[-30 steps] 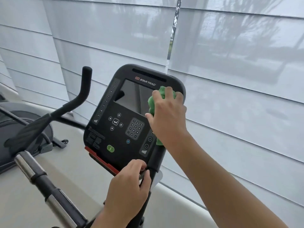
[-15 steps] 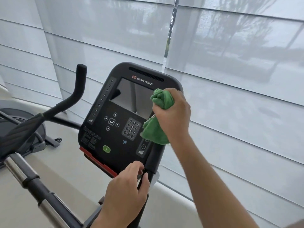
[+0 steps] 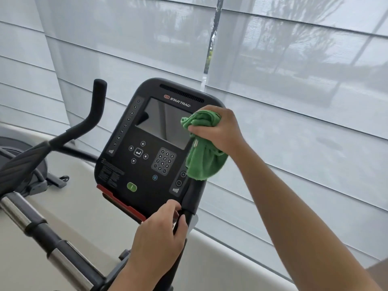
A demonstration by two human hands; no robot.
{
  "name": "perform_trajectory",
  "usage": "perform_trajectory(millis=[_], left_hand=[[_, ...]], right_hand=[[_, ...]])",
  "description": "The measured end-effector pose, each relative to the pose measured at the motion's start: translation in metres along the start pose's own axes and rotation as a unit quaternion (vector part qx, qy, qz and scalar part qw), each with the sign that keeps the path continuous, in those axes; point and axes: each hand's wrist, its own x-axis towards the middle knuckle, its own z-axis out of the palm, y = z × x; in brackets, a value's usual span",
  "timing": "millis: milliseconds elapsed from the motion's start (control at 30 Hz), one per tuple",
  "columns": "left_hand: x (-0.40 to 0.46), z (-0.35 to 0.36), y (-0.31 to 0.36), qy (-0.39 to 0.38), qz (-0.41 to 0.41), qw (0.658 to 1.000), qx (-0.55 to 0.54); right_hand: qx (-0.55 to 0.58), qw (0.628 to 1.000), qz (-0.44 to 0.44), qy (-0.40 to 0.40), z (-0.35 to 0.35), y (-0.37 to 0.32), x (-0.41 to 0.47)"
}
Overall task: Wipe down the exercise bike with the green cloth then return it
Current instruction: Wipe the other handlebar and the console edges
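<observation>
Sheer white blinds (image 3: 294, 101) fill the background behind the exercise bike's console (image 3: 147, 164). At the console's right edge, the right hand (image 3: 220, 129) clutches the bunched green cloth (image 3: 204, 158), fingers curled round it, the loose end hanging over the lower right controls. The left hand (image 3: 159, 234) grips the black handlebar post (image 3: 192, 198) just below the console's lower right corner. Wiping of the console looks under way; next the cloth probably needs pressing flat and sweeping across the screen (image 3: 165, 122) and keypad (image 3: 164, 161).
</observation>
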Motion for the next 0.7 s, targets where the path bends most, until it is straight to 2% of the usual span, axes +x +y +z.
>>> perform_trajectory(millis=[33, 100, 200, 300, 400, 700], left_hand=[[-0.001, -0.001, 0.0, -0.002, -0.003, 1.0, -0.003], [-0.001, -0.002, 0.0, -0.005, -0.006, 1.0, -0.003], [-0.004, -0.004, 0.0, -0.015, -0.005, 1.0, 0.007], [-0.004, -0.006, -0.002, -0.027, -0.008, 1.0, 0.0], [-0.009, -0.006, -0.008, -0.04, -0.026, 0.999, -0.011], [-0.028, -0.016, -0.016, -0.053, -0.042, 0.998, 0.001]], right_hand=[[0.054, 0.995, 0.004, 0.083, 0.012, 0.007, -0.011], [0.029, 0.973, -0.022, 0.227, 0.043, 0.018, -0.031], [-0.087, 0.95, -0.074, 0.292, 0.067, 0.021, -0.044], [-0.186, 0.939, -0.118, 0.263, 0.063, 0.028, -0.053], [-0.254, 0.936, -0.15, 0.195, 0.06, 0.035, -0.074], [-0.308, 0.941, -0.099, 0.096, 0.05, 0.021, -0.095]])
